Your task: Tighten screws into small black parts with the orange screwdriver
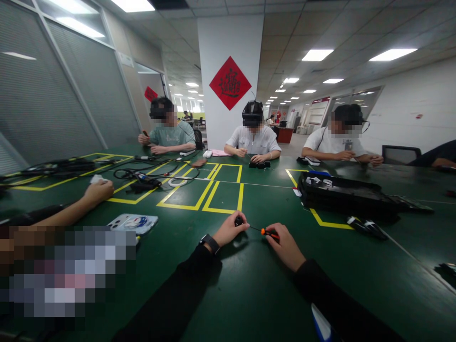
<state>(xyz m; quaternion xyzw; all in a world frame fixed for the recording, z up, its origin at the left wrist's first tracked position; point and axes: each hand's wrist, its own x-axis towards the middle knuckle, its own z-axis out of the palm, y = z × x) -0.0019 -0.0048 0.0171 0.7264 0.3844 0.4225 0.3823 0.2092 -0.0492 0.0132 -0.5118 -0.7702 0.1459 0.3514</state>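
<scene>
My left hand (229, 230) is closed around a small black part (238, 220), whose exact kind I cannot make out. From the right, my right hand (284, 243) grips an orange and black screwdriver (271, 233) by its handle. The thin metal shaft points left and its tip meets or nearly meets the black part. Both hands are just above the green table (245, 289), near its middle. A dark watch (209, 243) is on my left wrist.
Yellow tape rectangles (223, 210) mark the table ahead. A long black tray (342, 192) stands at right, black cables (142, 178) at left. A phone (133, 223) lies left of my arm, beside a co-worker's hand (99, 190). Several people sit across the table.
</scene>
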